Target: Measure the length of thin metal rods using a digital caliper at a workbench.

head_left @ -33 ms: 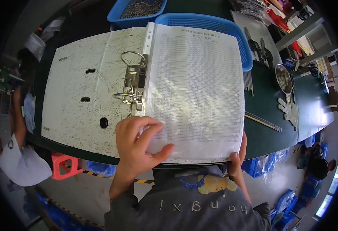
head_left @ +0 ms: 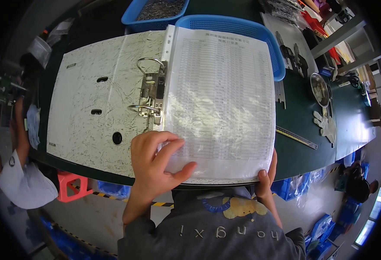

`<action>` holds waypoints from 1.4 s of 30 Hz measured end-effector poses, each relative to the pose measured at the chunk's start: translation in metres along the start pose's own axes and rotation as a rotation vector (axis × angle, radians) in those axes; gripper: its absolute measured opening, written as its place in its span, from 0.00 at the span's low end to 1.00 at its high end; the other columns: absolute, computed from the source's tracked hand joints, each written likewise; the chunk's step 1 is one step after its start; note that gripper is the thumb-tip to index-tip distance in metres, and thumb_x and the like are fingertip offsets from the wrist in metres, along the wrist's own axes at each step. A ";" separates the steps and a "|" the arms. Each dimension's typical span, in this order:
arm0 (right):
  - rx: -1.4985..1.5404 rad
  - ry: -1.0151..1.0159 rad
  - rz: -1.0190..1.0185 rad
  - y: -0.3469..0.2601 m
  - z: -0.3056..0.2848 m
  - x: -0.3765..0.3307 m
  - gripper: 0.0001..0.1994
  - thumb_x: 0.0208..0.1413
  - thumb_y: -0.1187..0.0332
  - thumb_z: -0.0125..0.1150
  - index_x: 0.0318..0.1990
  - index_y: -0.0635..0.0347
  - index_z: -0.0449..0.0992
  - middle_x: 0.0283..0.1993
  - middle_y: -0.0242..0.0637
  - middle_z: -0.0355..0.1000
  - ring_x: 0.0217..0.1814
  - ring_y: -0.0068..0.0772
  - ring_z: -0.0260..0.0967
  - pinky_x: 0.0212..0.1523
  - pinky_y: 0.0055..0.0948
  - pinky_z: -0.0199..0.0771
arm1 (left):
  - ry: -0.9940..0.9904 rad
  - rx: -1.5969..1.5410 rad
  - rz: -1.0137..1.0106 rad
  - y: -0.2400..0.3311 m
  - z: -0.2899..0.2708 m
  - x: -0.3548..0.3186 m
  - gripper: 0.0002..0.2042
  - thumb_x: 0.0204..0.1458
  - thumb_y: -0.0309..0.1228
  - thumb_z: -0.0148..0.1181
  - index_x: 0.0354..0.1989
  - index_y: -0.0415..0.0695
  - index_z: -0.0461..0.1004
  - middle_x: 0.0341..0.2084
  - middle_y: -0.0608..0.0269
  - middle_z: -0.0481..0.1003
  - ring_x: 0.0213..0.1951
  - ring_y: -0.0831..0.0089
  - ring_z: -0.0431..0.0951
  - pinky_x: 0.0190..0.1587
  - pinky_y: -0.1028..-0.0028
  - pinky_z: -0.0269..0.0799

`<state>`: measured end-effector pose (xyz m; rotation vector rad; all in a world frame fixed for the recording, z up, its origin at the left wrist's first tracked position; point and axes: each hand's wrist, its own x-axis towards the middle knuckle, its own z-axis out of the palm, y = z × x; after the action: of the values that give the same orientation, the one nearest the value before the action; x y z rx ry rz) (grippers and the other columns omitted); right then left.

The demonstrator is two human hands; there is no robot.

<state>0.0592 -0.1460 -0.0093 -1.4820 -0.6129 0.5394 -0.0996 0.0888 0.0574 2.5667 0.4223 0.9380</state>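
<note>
A lever arch file (head_left: 80,99) lies open in front of me, its pale, scuffed cover spread to the left. The metal ring mechanism (head_left: 156,89) sits near its middle. On the right lies a clear plastic sleeve (head_left: 221,104) holding a printed table sheet, with glare on it. My left hand (head_left: 153,167) rests on the sleeve's lower left, just below the rings, with fingers bent but apart and nothing held. At the lower right corner, my right hand (head_left: 266,180) grips the file's edge, thumb on top; its other fingers are partly hidden.
Blue baskets, one holding small metal parts (head_left: 160,8) and another (head_left: 229,21), stand behind the file. To the right are a ruler (head_left: 296,137), a glove (head_left: 325,125) and a metal bowl (head_left: 319,89). A red stool (head_left: 73,186) and another person (head_left: 26,182) are at left.
</note>
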 end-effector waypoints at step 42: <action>0.334 -0.111 0.268 0.001 -0.010 0.015 0.41 0.44 0.53 0.53 0.63 0.70 0.51 0.59 0.47 0.62 0.59 0.36 0.60 0.60 0.33 0.57 | 0.015 -0.032 0.020 0.000 0.000 -0.001 0.12 0.33 0.29 0.67 0.31 0.46 0.76 0.34 0.68 0.74 0.36 0.66 0.72 0.41 0.66 0.62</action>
<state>0.0772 -0.1435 -0.0097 -1.2269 -0.3872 0.8927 -0.1003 0.0887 0.0565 2.5412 0.3838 0.9631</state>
